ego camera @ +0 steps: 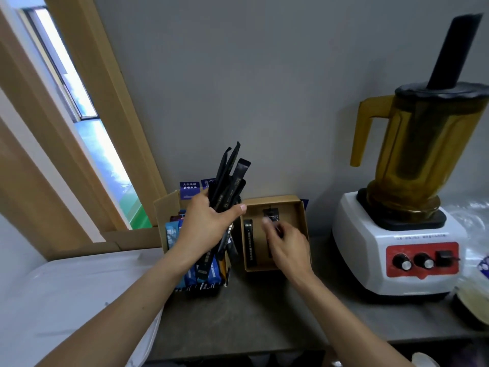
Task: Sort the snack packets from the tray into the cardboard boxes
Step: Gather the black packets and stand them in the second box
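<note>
My left hand [209, 223] grips a bundle of long black stick packets [229, 178] that fans upward above the left cardboard box [166, 207]. That box holds several blue packets [201, 274] standing on end. My right hand [287, 246] reaches into the right cardboard box [296, 207], fingers pinching one black packet [271, 215] over the box floor. Another black packet [250, 242] lies flat along that box's left side. No tray can be picked out with certainty.
A white blender base [397, 247] with a red control panel and an amber jug [420, 154] stands right of the boxes. A white sheet-covered surface [66, 300] lies at the left. The grey wall [238, 88] is close behind; the counter edge [238, 350] runs near me.
</note>
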